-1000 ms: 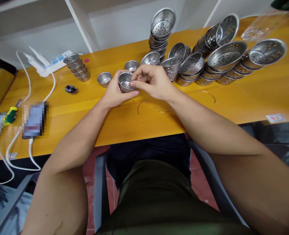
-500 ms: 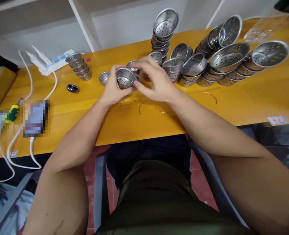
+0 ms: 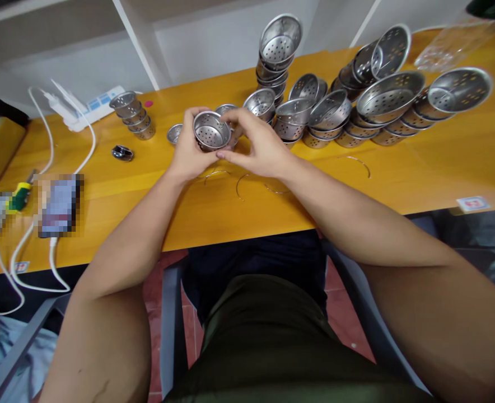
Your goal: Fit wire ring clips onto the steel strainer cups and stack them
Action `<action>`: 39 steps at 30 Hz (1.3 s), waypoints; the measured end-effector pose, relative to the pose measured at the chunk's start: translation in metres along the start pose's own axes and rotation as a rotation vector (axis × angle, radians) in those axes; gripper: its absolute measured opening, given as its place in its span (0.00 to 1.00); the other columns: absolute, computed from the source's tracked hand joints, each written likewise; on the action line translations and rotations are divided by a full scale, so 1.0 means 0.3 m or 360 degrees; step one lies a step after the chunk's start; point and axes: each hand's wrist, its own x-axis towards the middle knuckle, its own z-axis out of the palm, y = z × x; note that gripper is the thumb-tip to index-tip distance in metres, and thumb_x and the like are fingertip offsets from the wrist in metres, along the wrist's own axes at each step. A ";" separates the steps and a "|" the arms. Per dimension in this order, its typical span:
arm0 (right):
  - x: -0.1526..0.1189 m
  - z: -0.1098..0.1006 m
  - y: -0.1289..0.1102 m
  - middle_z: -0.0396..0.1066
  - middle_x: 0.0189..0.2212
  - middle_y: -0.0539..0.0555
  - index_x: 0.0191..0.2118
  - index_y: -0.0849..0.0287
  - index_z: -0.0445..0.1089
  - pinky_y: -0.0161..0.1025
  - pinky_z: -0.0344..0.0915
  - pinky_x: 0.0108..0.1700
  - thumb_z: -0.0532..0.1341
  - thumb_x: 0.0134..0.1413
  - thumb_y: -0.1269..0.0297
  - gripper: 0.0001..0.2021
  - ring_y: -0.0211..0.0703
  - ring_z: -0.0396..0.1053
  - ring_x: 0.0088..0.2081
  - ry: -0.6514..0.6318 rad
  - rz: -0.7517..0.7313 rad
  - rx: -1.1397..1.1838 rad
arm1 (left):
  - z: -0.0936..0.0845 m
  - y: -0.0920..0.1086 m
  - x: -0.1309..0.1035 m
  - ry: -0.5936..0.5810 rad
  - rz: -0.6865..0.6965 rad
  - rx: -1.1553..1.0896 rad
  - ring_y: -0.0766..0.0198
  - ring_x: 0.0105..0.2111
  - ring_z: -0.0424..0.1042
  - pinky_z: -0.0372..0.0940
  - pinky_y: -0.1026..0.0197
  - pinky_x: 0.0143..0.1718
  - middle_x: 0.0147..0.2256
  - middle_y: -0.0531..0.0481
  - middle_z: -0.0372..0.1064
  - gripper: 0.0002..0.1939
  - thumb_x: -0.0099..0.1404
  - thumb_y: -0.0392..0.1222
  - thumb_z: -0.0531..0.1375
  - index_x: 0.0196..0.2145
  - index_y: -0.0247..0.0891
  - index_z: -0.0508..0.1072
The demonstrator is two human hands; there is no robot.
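Observation:
A small perforated metal cup [image 3: 211, 132] is held above the table, its round mouth tipped toward me. My left hand [image 3: 191, 146] wraps round its left side and underside. From the right, my right hand [image 3: 259, 143] curls over the cup's side, thumb against the lower front and fingertips partly hidden behind it. Just behind the hands stand another small cup [image 3: 226, 109] and a wider perforated cup [image 3: 260, 103]. To the left, partly covered by my left hand, is one more small cup [image 3: 174, 134]. Thin curved wires [image 3: 217, 174] lie on the table below my hands.
Stacks of perforated metal cups [image 3: 327, 112] fill the back right. A short stack [image 3: 133, 115] stands left, near a white power strip [image 3: 100, 106] and a dark shiny object [image 3: 122, 153]. A phone [image 3: 60, 207] on a white cable and a screwdriver [image 3: 20, 197] lie far left.
My right hand has lowered and closed in on the cup's side, its thumb now at the lower front. The wider cup behind it shows more. The view has shifted slightly.

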 end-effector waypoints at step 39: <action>0.010 -0.024 0.044 0.86 0.55 0.65 0.51 0.56 0.84 0.54 0.74 0.62 0.68 0.82 0.68 0.05 0.65 0.84 0.57 -0.0658 0.0151 -0.0530 | -0.074 -0.111 0.047 0.0181 -0.0242 0.0318 0.30 0.80 0.65 0.43 0.15 0.90 0.63 0.47 0.85 0.45 0.62 0.79 0.89 0.57 0.53 0.74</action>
